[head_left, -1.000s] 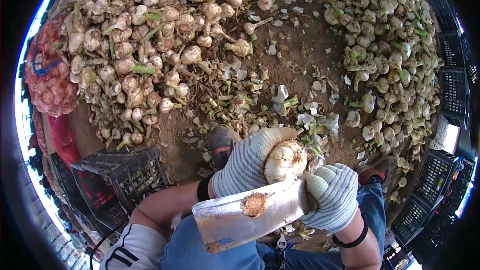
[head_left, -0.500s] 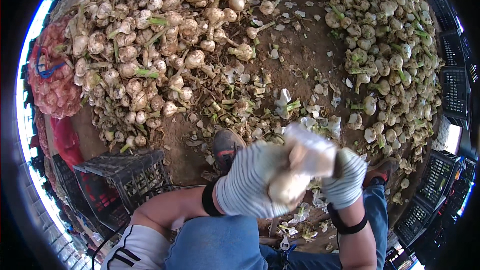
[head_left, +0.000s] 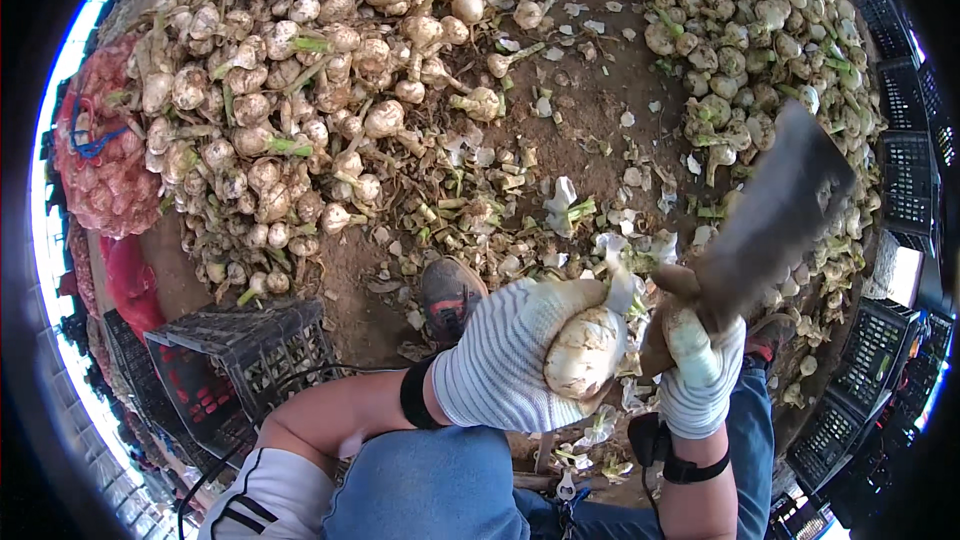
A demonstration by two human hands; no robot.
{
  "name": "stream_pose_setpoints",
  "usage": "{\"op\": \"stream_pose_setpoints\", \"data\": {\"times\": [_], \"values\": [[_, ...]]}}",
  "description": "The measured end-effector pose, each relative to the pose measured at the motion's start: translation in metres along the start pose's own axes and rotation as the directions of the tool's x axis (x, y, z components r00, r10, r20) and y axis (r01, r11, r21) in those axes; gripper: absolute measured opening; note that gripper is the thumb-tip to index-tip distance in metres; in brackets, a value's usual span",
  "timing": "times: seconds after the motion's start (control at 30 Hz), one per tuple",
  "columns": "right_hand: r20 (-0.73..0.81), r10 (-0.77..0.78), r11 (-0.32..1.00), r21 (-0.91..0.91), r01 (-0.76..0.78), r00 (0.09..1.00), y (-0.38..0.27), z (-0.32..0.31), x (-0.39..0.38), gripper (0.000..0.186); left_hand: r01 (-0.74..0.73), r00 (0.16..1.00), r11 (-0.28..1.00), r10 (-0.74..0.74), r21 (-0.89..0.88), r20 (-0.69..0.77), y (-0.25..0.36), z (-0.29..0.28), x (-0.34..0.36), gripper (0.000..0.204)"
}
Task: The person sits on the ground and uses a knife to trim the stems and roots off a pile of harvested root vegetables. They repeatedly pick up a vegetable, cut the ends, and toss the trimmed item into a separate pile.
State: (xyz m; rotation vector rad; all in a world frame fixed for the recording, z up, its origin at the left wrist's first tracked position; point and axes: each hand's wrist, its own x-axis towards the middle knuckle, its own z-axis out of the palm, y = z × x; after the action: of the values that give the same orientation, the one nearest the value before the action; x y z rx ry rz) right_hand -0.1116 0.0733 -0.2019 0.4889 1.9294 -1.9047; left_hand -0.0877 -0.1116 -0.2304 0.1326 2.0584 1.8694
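In my left hand (head_left: pixel 515 355), in a striped knit glove, I grip a garlic bulb (head_left: pixel 585 352). A pale flap of skin (head_left: pixel 622 285) sticks up beside its top. My right hand (head_left: pixel 697 365), gloved alike, is wrapped round the handle of a wide dark-bladed cleaver (head_left: pixel 770 225). The blade is tilted up and to the right, apart from the bulb, and slightly blurred. It covers part of the garlic pile on the right (head_left: pixel 790 40). A larger heap of earthy garlic with stems (head_left: pixel 290 70) lies at the far left.
Cut stems and peelings (head_left: pixel 500 205) litter the soil between the heaps. A black crate (head_left: pixel 245 340) stands at my left, near a red mesh sack (head_left: pixel 105 155). More black crates (head_left: pixel 865 350) line the right side. My shoe (head_left: pixel 450 295) rests beyond my left hand.
The cleaver and my right hand have swung right, away from the bulb. The bulb, blurred and partly covered before, now shows plainly in my left hand, which has barely moved.
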Motion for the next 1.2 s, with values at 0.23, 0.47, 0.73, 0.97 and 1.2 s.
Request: {"op": "stream_pose_setpoints", "data": {"times": [0.23, 0.47, 0.73, 0.97, 1.2], "values": [[0.088, -0.012, 0.995, 0.103, 0.003, 0.996, -0.009, 0.020, 0.015, 0.020, 0.131, 0.980, 0.889, -0.182, -0.439, -0.077, -0.008, 0.009, -0.006, 0.036], [-0.132, 0.045, 0.992, 0.125, -0.028, 0.990, -0.002, 0.015, 0.023, 0.031, 0.481, 0.863, 0.346, -0.348, -0.805, 0.366, -0.013, 0.007, -0.001, 0.030], [-0.048, 0.016, 1.000, 0.014, -0.015, 0.999, -0.001, 0.031, 0.019, 0.026, 0.104, 0.992, 0.940, -0.074, -0.324, 0.103, -0.011, 0.005, 0.001, 0.055], [-0.233, -0.031, 0.957, 0.272, 0.095, 0.972, 0.000, 0.024, 0.025, 0.023, 0.007, 0.977, 0.983, -0.046, -0.185, -0.209, -0.025, 0.000, 0.006, 0.077], [-0.114, 0.101, 0.990, 0.106, -0.089, 0.988, 0.035, 0.004, 0.041, 0.027, -0.039, 0.926, 0.903, -0.128, -0.428, -0.355, -0.026, -0.002, 0.010, 0.088]]}}
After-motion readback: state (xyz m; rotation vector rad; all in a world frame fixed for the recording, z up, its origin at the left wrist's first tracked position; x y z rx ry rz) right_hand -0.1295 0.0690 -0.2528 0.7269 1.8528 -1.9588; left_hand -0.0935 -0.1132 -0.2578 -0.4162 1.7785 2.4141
